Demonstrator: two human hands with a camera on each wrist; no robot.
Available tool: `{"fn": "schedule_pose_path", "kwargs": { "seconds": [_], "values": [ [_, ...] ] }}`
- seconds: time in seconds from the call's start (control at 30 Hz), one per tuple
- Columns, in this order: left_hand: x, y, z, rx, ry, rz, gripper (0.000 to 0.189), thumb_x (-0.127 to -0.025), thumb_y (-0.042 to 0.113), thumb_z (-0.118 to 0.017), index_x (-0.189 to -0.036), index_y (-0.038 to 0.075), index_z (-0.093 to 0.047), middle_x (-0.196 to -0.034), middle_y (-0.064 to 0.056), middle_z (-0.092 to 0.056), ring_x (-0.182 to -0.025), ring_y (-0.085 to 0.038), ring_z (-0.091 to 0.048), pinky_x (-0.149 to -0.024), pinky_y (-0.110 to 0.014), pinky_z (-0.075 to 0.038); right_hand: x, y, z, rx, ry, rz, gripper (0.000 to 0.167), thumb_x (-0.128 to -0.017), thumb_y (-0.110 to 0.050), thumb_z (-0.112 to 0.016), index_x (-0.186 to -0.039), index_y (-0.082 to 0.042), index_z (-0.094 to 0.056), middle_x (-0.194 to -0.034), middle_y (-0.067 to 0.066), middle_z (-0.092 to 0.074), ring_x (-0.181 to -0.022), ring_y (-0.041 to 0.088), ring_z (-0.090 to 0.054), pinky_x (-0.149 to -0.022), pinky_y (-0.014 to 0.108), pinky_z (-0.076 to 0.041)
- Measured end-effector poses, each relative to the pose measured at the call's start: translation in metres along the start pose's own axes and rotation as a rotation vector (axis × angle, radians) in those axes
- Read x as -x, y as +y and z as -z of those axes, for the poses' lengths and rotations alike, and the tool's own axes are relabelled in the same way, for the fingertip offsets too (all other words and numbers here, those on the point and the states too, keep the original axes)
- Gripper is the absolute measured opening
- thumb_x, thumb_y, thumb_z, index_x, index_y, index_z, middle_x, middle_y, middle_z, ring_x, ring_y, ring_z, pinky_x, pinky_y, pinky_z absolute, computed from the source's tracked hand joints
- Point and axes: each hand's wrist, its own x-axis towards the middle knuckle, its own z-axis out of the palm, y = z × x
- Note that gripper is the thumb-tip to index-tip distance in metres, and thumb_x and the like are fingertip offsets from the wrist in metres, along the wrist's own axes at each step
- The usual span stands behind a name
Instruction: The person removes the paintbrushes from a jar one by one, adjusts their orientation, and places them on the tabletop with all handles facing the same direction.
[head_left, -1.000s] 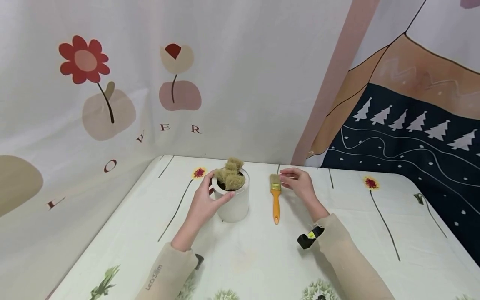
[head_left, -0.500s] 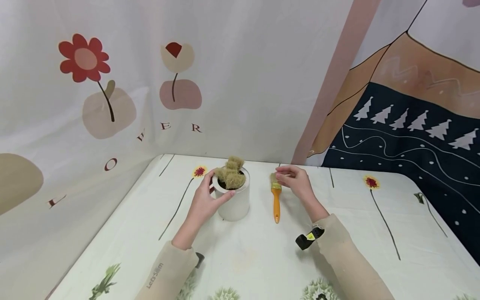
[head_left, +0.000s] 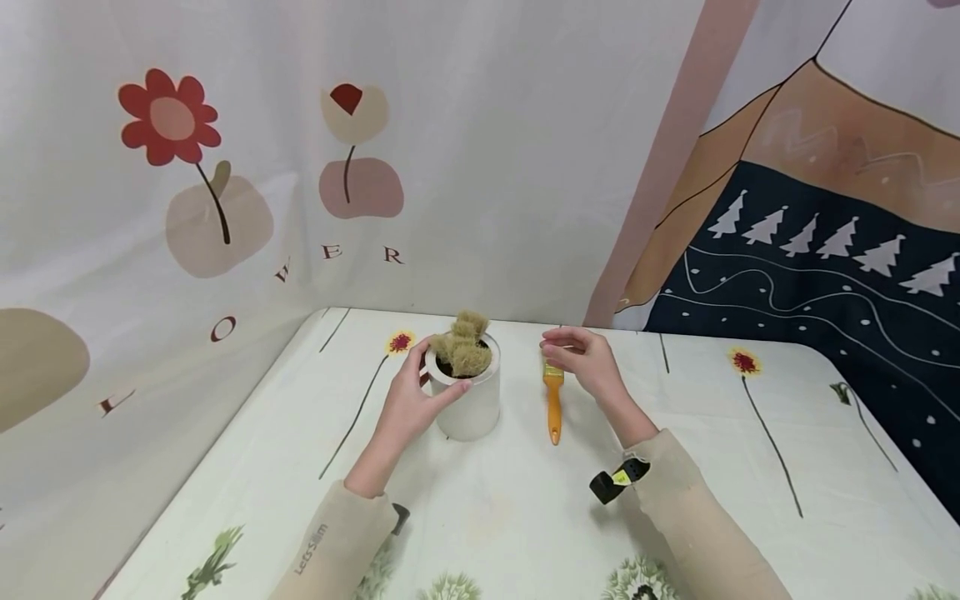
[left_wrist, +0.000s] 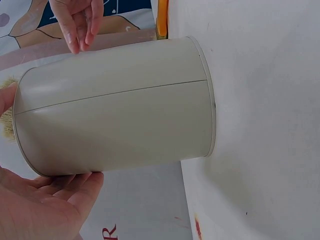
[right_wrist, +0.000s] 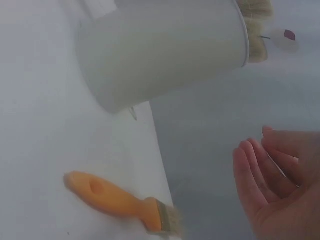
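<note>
A white cylindrical plant pot stands upright on the table, holding a fuzzy tan-green plant in dark soil. My left hand grips the pot from its left side, thumb across the near rim and fingers behind; the left wrist view shows those fingers against the wall. To the pot's right lies a paintbrush with an orange handle, bristles pointing away. Above its bristle end hovers my right hand, fingers loosely bent and holding nothing. The right wrist view shows this hand apart from the brush.
The white tablecloth has printed flowers and stems. Behind the table hangs a pale curtain with flower prints and letters. A dark cloth with tree prints hangs at the right. Each wrist wears a camera.
My right hand has shifted left, from beside the brush to over its bristles, now covering most of them. The left hand and the pot have stayed in place.
</note>
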Motion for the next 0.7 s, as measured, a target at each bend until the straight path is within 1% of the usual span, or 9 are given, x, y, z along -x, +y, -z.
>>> {"fn": "schedule_pose_path", "kwargs": {
  "seconds": [0.17, 0.4, 0.47, 0.6, 0.7],
  "values": [
    [0.000, -0.001, 0.000, -0.003, -0.002, 0.006, 0.089, -0.086, 0.031, -0.080, -0.155, 0.010, -0.028, -0.157, -0.016, -0.036, -0.147, -0.035, -0.035, -0.121, -0.047, -0.037, 0.004, -0.005, -0.002, -0.017, -0.016, 0.023, 0.033, -0.095, -0.015, -0.067, -0.125, -0.002, -0.065, -0.120, 0.020, -0.068, -0.096, 0.010, -0.071, -0.087, 0.024, -0.061],
    [0.000, 0.000, 0.001, -0.007, -0.002, 0.015, 0.090, -0.086, 0.031, -0.079, -0.155, 0.009, -0.027, -0.158, -0.016, -0.035, -0.147, -0.035, -0.035, -0.121, -0.047, -0.037, 0.009, -0.010, -0.008, -0.029, -0.046, 0.036, 0.031, -0.096, -0.011, -0.066, -0.125, 0.000, -0.064, -0.121, 0.022, -0.068, -0.104, 0.024, -0.072, -0.085, 0.023, -0.061],
    [0.000, 0.000, 0.001, -0.006, -0.002, 0.019, 0.090, -0.085, 0.031, -0.080, -0.155, 0.010, -0.027, -0.158, -0.015, -0.035, -0.147, -0.034, -0.035, -0.121, -0.046, -0.037, 0.010, -0.012, -0.009, -0.029, -0.051, 0.038, 0.031, -0.096, -0.010, -0.066, -0.125, -0.001, -0.064, -0.121, 0.022, -0.068, -0.103, 0.023, -0.072, -0.085, 0.023, -0.061],
    [0.001, 0.001, 0.001, -0.004, -0.005, 0.023, 0.090, -0.085, 0.032, -0.080, -0.155, 0.010, -0.027, -0.158, -0.014, -0.035, -0.147, -0.032, -0.036, -0.121, -0.045, -0.037, 0.014, -0.015, -0.012, -0.041, -0.066, 0.043, 0.030, -0.096, -0.009, -0.066, -0.125, 0.000, -0.064, -0.120, 0.022, -0.067, -0.098, 0.014, -0.072, -0.086, 0.023, -0.062],
    [0.001, 0.001, 0.001, -0.002, -0.005, 0.015, 0.089, -0.085, 0.032, -0.080, -0.155, 0.010, -0.028, -0.158, -0.013, -0.036, -0.147, -0.032, -0.037, -0.121, -0.045, -0.037, 0.015, -0.017, -0.014, -0.053, -0.076, 0.051, 0.030, -0.096, -0.008, -0.065, -0.124, 0.001, -0.064, -0.120, 0.022, -0.067, -0.095, 0.009, -0.071, -0.086, 0.024, -0.062]
  ]
}}
